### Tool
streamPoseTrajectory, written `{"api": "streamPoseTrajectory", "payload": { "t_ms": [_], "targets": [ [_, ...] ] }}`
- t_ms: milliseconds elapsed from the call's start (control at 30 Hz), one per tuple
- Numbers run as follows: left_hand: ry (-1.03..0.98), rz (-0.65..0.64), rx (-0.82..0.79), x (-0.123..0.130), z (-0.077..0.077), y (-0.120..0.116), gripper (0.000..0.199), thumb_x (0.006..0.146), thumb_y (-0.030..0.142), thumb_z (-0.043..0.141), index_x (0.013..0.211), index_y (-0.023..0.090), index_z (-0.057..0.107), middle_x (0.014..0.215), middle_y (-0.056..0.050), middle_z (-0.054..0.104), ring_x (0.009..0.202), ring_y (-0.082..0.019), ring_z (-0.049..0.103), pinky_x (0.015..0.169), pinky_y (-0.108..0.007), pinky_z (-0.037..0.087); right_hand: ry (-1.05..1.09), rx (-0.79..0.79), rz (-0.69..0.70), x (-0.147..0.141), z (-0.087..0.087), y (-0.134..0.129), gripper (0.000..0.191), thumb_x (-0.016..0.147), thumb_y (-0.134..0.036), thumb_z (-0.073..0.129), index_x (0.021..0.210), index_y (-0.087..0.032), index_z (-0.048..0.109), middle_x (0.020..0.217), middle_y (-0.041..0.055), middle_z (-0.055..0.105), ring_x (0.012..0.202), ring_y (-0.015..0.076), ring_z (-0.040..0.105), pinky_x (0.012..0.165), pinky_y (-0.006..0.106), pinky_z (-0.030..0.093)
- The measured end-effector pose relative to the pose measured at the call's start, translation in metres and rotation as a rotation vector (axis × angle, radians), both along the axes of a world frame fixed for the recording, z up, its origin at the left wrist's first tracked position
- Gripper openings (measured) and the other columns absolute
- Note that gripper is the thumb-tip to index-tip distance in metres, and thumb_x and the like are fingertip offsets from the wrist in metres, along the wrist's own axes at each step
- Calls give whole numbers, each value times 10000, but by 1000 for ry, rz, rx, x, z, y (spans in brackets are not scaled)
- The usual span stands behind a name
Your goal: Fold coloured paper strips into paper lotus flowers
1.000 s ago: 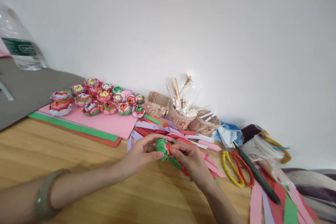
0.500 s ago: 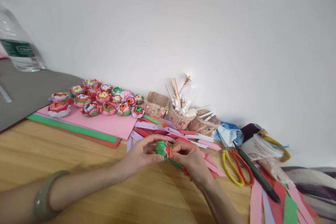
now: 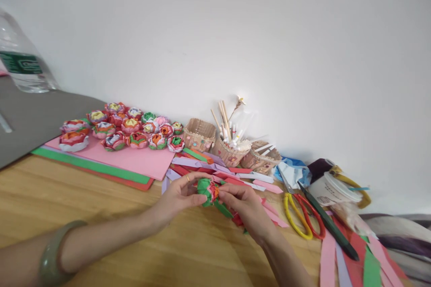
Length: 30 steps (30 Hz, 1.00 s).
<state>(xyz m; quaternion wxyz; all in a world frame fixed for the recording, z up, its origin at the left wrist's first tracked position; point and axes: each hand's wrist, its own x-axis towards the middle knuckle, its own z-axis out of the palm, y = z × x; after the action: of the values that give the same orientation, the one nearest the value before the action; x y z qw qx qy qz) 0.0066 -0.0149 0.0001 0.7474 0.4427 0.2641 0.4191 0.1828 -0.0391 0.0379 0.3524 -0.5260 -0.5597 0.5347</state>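
Spreading out beneath my forearms, the wooden table (image 3: 141,251) runs back to the white wall (image 3: 269,45), its grain showing between my arms and down to the lower edge of the view, so I have room on the near side. The grey mat (image 3: 40,119) covers the far left, its edge running close to a stack of coloured sheets (image 3: 153,161). A bottle (image 3: 25,63) with a green label is on the mat, near the wall. To my right, a white tub (image 3: 333,190) tilts over, its inside hidden from me. Three baskets line up by the wall: the left basket (image 3: 198,144) shows its inner side, the middle basket (image 3: 230,154) holds thin wooden sticks (image 3: 225,119) and white pens, the right basket (image 3: 256,163) white strips. Scissors (image 3: 309,219) with yellow and red handles lie beyond my right hand (image 3: 244,202). Rows of paper flowers (image 3: 103,130) sit on the pink top sheet. My left hand (image 3: 183,195) grips a green-backed flower (image 3: 204,192) in front of the baskets, while my right fingertips pinch its orange end.
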Motion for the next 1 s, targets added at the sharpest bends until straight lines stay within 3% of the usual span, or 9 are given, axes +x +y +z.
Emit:
{"api": "streamPoseTrajectory", "payload": {
  "t_ms": [467, 700, 1000],
  "targets": [
    [40, -46, 46, 1, -6, 3, 409, 612, 268, 760, 992, 200, 625, 1116, -66, 626, 940, -209, 587, 802, -317, 458, 80, -75, -106, -6, -14, 4, 291, 538, -399, 767, 529, -143, 630, 503, -32, 497, 477, 68, 333, 464, 226, 209],
    [55, -29, 37, 0, -8, 3, 396, 625, 257, 750, 993, 206, 614, 1113, -69, 628, 963, -221, 593, 838, -340, 450, 5, -6, -8, 1, -8, 2, 255, 678, -397, 667, 644, -145, 658, 581, -25, 502, 506, 73, 354, 467, 218, 223],
    [68, -48, 64, 1, -9, 3, 427, 613, 268, 759, 1003, 202, 599, 1119, -73, 620, 971, -221, 589, 833, -338, 453, -23, -3, -106, -6, -11, 2, 130, 610, -249, 672, 549, -149, 615, 514, -43, 488, 489, 76, 377, 476, 216, 271]
  ]
}}
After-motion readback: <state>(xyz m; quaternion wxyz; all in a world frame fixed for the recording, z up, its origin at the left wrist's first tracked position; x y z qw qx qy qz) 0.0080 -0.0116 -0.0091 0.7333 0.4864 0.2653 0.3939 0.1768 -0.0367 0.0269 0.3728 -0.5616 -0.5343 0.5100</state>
